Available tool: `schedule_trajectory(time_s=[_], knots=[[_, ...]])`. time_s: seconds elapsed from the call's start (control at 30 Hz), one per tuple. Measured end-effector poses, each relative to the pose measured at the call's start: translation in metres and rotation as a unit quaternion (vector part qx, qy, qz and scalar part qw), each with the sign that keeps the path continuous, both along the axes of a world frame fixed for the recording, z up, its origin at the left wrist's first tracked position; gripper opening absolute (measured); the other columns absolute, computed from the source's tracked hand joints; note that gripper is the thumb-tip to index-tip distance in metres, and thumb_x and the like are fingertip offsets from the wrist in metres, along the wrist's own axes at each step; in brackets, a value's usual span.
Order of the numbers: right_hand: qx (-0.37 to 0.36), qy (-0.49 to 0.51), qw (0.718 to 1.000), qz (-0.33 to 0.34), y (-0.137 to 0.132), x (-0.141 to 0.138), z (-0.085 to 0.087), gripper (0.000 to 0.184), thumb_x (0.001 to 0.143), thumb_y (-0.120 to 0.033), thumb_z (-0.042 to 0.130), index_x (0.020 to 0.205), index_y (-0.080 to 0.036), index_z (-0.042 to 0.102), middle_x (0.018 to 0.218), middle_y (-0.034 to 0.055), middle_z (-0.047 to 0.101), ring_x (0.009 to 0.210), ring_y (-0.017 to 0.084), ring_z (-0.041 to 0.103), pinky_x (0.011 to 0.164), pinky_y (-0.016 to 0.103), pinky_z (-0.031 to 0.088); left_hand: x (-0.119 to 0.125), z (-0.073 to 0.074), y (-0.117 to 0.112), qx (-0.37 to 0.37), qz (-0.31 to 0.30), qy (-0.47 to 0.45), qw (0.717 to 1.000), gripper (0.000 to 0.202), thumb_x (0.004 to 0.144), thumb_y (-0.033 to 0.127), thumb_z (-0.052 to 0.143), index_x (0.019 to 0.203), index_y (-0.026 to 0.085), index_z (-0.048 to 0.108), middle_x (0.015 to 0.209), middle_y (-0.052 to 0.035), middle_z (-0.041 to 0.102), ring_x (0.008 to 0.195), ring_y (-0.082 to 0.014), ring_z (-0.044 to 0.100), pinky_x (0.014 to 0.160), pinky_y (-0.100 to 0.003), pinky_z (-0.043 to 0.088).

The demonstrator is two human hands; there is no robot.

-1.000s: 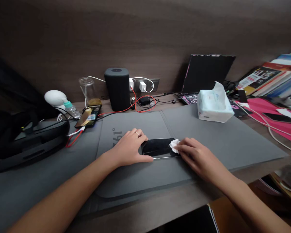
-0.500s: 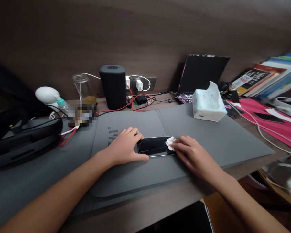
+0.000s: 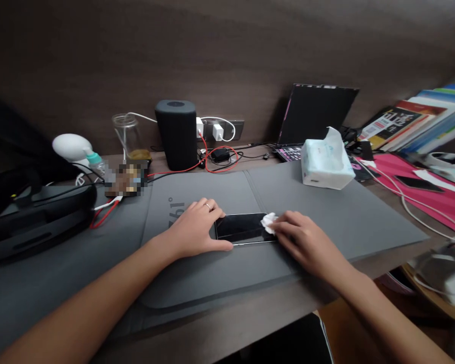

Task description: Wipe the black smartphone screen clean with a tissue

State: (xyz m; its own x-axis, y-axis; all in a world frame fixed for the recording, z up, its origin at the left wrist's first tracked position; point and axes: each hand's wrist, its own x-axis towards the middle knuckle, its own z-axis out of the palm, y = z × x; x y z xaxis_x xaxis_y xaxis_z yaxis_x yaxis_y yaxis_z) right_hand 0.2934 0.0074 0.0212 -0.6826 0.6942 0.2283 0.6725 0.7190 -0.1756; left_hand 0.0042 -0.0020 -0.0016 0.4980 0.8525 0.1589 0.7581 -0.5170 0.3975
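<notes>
A black smartphone point(image 3: 242, 228) lies flat, screen up, on a grey desk mat point(image 3: 227, 189). My left hand point(image 3: 197, 227), with a ring on one finger, grips its left end, the thumb on the near edge and the fingers at the far edge. A crumpled white tissue point(image 3: 268, 222) is pinched in the fingers of my right hand point(image 3: 303, 240). It is pressed on the right part of the screen. The phone's right end is partly hidden by the tissue and that hand.
A tissue pack point(image 3: 326, 164) stands on the mat's far right, before an open laptop point(image 3: 318, 114). Behind are a black speaker point(image 3: 177, 134), a glass jar point(image 3: 128, 134) and tangled cables point(image 3: 222, 156). Books point(image 3: 413, 121) and another phone point(image 3: 420, 183) lie right; a headset-like black object point(image 3: 41, 222) left.
My right hand has slid slightly to the right along the screen with the tissue. My left hand and the phone have stayed in place.
</notes>
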Motion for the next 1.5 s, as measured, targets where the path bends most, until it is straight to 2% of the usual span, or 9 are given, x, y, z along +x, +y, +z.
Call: schedule_trajectory(time_s=[0.13,0.33,0.43,0.73,1.03,1.1,1.3,1.4,1.5], knots=[[-0.002,-0.016,1.0,-0.004,0.001,0.004,0.001,0.029,0.099,-0.021,0.042,0.105,-0.016,0.069,0.092,0.0131,0.062,0.083,0.024,0.057,0.072,0.039,0.048,0.0,0.001,0.001,0.0,0.001,-0.004,1.0,0.055,0.076,0.063,0.07,0.108,0.02,0.061,0.108,-0.007,0.059,0.102,-0.0271,0.053,0.091,-0.042,0.045],[-0.018,-0.023,0.999,0.035,-0.017,-0.064,0.0,0.025,0.097,-0.018,0.046,0.1,-0.015,0.07,0.095,0.013,0.063,0.086,0.023,0.056,0.075,0.038,0.045,0.0,-0.001,0.001,0.005,0.002,0.012,1.0,0.058,0.077,0.067,0.067,0.11,0.019,0.061,0.11,-0.0082,0.059,0.102,-0.0289,0.053,0.088,-0.044,0.045],[-0.02,-0.021,0.997,0.066,-0.018,-0.081,-0.001,0.022,0.096,-0.019,0.048,0.101,-0.015,0.069,0.098,0.0121,0.064,0.088,0.023,0.056,0.077,0.037,0.044,0.0,-0.003,0.0,0.008,-0.004,0.015,1.0,0.054,0.079,0.063,0.068,0.11,0.019,0.06,0.11,-0.0083,0.059,0.102,-0.0286,0.053,0.089,-0.044,0.045],[-0.032,-0.006,0.999,-0.001,0.004,-0.006,0.006,0.025,0.097,-0.02,0.044,0.099,-0.019,0.07,0.092,0.0119,0.062,0.084,0.023,0.059,0.073,0.038,0.048,-0.004,0.0,0.003,0.016,-0.024,0.022,0.999,0.061,0.075,0.067,0.068,0.113,0.019,0.06,0.11,-0.0082,0.059,0.103,-0.0284,0.054,0.088,-0.042,0.044],[-0.035,-0.013,0.995,0.09,-0.008,-0.091,0.0,0.022,0.096,-0.018,0.049,0.104,-0.016,0.069,0.1,0.0117,0.063,0.087,0.022,0.055,0.077,0.037,0.045,-0.002,0.0,0.003,0.011,-0.013,0.025,1.0,0.051,0.079,0.064,0.067,0.102,0.019,0.06,0.105,-0.008,0.058,0.099,-0.0277,0.053,0.086,-0.041,0.045],[-0.036,-0.024,0.995,0.091,-0.005,-0.086,0.001,0.021,0.096,-0.019,0.049,0.103,-0.016,0.069,0.1,0.0115,0.063,0.086,0.021,0.056,0.077,0.037,0.044,-0.003,0.0,0.003,0.009,-0.013,0.021,1.0,0.054,0.078,0.065,0.067,0.105,0.019,0.06,0.105,-0.0078,0.058,0.1,-0.0276,0.053,0.087,-0.042,0.045],[-0.044,-0.016,0.998,0.044,0.006,-0.029,0.006,0.025,0.097,-0.019,0.045,0.102,-0.016,0.069,0.094,0.0124,0.061,0.085,0.023,0.057,0.074,0.037,0.047,-0.002,0.002,0.003,0.006,-0.007,0.011,1.0,0.06,0.074,0.067,0.069,0.109,0.019,0.061,0.108,-0.0075,0.059,0.103,-0.0284,0.053,0.089,-0.041,0.044],[-0.045,-0.013,0.998,0.051,0.003,-0.038,0.006,0.026,0.097,-0.019,0.044,0.102,-0.016,0.069,0.094,0.0127,0.061,0.086,0.023,0.057,0.074,0.038,0.047,-0.002,0.002,0.003,0.004,-0.003,0.005,1.0,0.06,0.074,0.068,0.069,0.109,0.02,0.061,0.109,-0.0073,0.059,0.103,-0.0282,0.053,0.089,-0.041,0.044],[-0.057,-0.006,0.995,0.085,-0.005,-0.072,0.005,0.024,0.096,-0.018,0.046,0.102,-0.016,0.07,0.097,0.0128,0.062,0.088,0.023,0.056,0.077,0.038,0.046,-0.003,0.0,0.004,0.011,-0.012,0.009,1.0,0.056,0.076,0.065,0.068,0.107,0.02,0.06,0.107,-0.0074,0.058,0.102,-0.0281,0.053,0.088,-0.042,0.044]])
